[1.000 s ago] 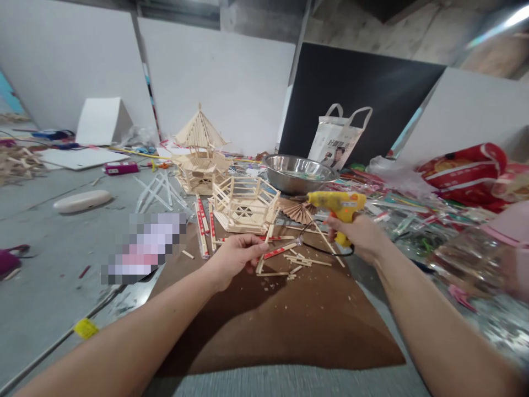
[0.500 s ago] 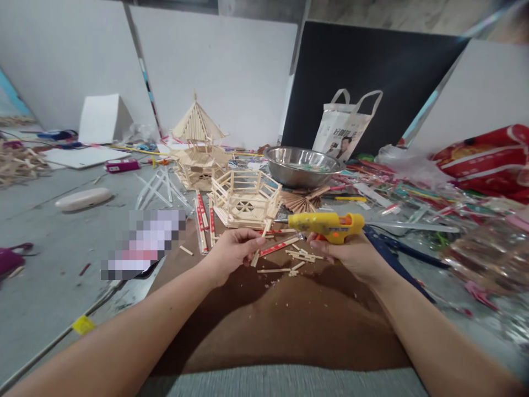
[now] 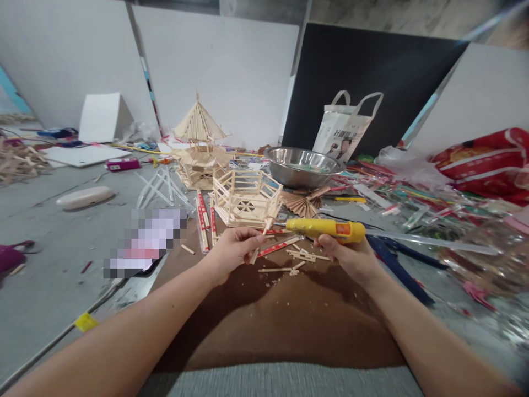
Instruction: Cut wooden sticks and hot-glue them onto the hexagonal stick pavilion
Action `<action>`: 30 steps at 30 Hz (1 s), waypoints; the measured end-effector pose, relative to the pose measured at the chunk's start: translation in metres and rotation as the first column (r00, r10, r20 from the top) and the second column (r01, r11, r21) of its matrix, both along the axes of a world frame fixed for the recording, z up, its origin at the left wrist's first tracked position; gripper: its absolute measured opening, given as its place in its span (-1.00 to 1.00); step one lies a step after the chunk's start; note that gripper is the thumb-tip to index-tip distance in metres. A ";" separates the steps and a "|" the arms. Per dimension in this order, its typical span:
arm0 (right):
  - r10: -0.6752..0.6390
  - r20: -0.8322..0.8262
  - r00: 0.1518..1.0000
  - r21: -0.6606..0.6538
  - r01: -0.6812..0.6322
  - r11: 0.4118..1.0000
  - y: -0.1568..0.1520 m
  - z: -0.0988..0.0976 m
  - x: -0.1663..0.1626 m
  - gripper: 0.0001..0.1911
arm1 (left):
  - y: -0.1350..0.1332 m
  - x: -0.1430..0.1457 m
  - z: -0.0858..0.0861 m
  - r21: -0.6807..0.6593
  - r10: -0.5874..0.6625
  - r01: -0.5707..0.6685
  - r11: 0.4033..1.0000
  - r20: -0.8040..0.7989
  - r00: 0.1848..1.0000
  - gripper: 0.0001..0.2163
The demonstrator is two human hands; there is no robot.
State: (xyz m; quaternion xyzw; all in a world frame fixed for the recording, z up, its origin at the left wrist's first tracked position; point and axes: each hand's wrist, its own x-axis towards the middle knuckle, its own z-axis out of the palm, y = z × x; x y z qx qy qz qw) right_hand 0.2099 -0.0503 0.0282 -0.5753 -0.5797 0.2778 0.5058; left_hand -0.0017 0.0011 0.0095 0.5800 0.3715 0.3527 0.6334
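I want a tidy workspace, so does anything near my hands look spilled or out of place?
Yes: short sticks and pale crumbs lie scattered on the brown sheet by your left hand, unordered, like scraps.

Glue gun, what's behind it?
Beyond the glue gun in the right hand, a pleated fan and a metal bowl show. Whatever the gun itself covers can't be seen.

Free brown mat [image 3: 281,331] nearside, stick frame [image 3: 246,206] beyond
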 end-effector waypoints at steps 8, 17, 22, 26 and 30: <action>0.053 0.078 0.996 0.049 -0.057 0.997 0.000 -0.002 0.001 -0.74 | 0.000 0.000 -0.001 -0.007 0.005 -0.005 1.000 0.008 1.000 -0.80; 0.031 0.094 0.995 0.076 -0.039 0.996 0.003 -0.007 0.005 -0.80 | 0.001 0.000 -0.004 0.024 0.043 -0.042 0.999 -0.045 0.998 -0.80; 0.031 0.101 0.994 0.090 -0.040 0.995 0.003 -0.008 0.006 -0.79 | 0.000 0.000 -0.003 0.006 0.044 -0.044 0.999 -0.024 0.999 -0.81; 0.042 0.107 0.993 0.095 -0.052 0.994 0.003 -0.010 0.006 -0.78 | -0.001 0.000 -0.001 -0.014 0.042 -0.042 0.999 -0.008 0.999 -0.81; 0.038 0.098 0.994 0.088 -0.046 0.995 0.004 -0.012 0.006 -0.77 | 0.000 0.000 -0.001 -0.027 0.042 -0.042 0.999 -0.002 0.999 -0.82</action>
